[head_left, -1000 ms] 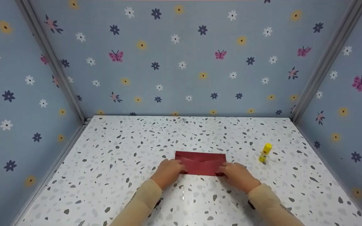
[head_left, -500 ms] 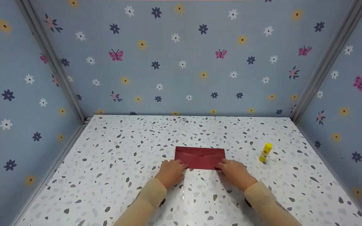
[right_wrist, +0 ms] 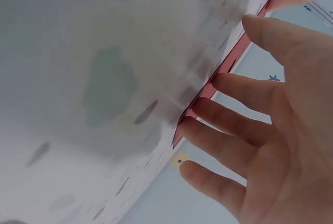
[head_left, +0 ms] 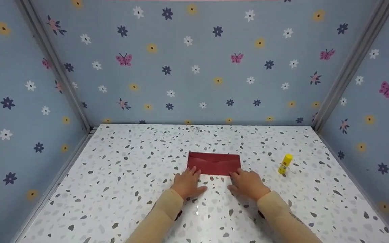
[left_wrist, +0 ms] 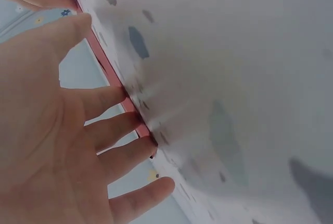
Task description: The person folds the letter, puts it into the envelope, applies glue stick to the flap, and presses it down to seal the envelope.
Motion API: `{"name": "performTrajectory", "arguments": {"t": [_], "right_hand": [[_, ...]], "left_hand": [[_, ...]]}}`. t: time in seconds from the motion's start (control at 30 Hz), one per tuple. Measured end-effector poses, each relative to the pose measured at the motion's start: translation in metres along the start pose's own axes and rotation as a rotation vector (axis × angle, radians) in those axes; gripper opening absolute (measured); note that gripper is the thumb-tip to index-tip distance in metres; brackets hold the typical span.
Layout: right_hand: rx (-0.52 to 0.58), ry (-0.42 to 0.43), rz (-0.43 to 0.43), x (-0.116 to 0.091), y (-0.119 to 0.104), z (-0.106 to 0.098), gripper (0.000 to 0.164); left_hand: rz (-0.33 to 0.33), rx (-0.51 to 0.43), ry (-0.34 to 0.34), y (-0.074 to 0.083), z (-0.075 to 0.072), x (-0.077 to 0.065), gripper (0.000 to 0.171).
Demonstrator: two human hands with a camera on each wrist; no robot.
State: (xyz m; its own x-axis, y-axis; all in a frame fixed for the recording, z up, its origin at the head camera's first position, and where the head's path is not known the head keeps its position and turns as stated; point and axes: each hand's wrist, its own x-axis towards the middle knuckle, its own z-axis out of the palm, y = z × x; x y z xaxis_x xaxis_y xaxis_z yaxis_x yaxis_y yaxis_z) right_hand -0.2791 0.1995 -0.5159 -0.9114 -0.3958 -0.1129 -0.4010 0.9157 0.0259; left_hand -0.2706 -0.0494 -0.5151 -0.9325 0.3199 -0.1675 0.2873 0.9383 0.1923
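A red paper envelope point(head_left: 214, 164) lies flat on the speckled table, its flap crease running across the upper part. My left hand point(head_left: 187, 184) is at its near left corner, fingers extended and fingertips on the near edge. At the near right corner is my right hand point(head_left: 248, 185), with its fingertips along that edge. In the left wrist view the left fingers point(left_wrist: 112, 130) are spread and nearly straight against the red edge. The right wrist view likewise has the right fingers point(right_wrist: 229, 122) reaching straight to the envelope edge, thumb apart.
To the right of the envelope a yellow glue stick point(head_left: 285, 164) lies on the white speckled table point(head_left: 130, 175). Blue flowered panels point(head_left: 194, 67) enclose the back and both sides, joined by grey metal posts at the corners.
The envelope has slid away from me, toward the back of the table. Both hands moved with it, and their fingers went from gripping the side edges to lying extended at the near edge.
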Motion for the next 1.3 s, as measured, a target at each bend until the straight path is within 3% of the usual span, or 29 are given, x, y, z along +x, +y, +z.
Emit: {"name": "performTrajectory", "arguments": {"t": [0.7, 0.93, 1.3], "right_hand": [[0.111, -0.128, 0.103, 0.009, -0.002, 0.0, 0.074], [0.143, -0.115, 0.11, 0.01, 0.0, 0.003, 0.074], [0.146, -0.039, 0.051, 0.009, 0.008, 0.001, 0.069]], "left_hand": [[-0.022, -0.013, -0.028, -0.002, -0.001, 0.017, 0.094], [-0.02, -0.033, -0.017, -0.003, 0.0, 0.016, 0.094], [0.007, -0.06, 0.014, -0.005, -0.001, 0.013, 0.088]]}}
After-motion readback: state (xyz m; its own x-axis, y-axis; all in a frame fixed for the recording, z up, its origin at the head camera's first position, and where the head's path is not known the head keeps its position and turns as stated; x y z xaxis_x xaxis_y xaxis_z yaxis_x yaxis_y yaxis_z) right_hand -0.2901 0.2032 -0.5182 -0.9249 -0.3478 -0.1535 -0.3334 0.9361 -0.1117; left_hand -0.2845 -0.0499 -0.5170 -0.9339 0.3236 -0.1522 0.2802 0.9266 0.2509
